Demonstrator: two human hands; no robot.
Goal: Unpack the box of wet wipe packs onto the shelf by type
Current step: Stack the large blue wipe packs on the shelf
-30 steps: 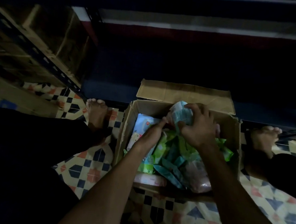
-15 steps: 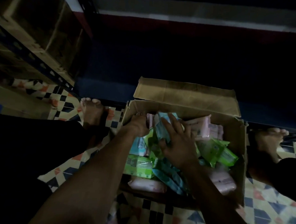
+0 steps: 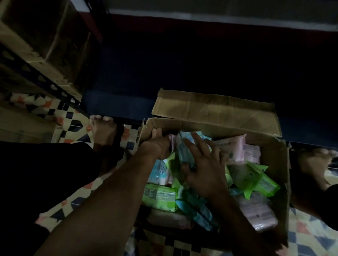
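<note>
An open cardboard box (image 3: 278,174) stands on the floor, filled with several wet wipe packs in green (image 3: 160,196), pink (image 3: 235,149) and teal. My right hand (image 3: 203,169) lies with spread, straight fingers on a teal pack (image 3: 184,148) standing on edge near the far side, thumb against its near edge. My left hand (image 3: 156,145) is in the box's far-left corner beside an upright pink pack. Its fingers are partly hidden, so its grip is unclear. The dark shelf (image 3: 207,70) behind the box shows no packs in this light.
The box's far flap (image 3: 214,109) is folded back toward the shelf. My bare feet (image 3: 102,129) (image 3: 316,160) flank the box on a patterned tiled floor (image 3: 315,245). A metal rack (image 3: 38,76) with cardboard cartons stands at left.
My right hand lowered the teal pack from above the box down among the upright packs, and its fingers spread over it. My left hand moved to the far-left corner. The view shifted closer.
</note>
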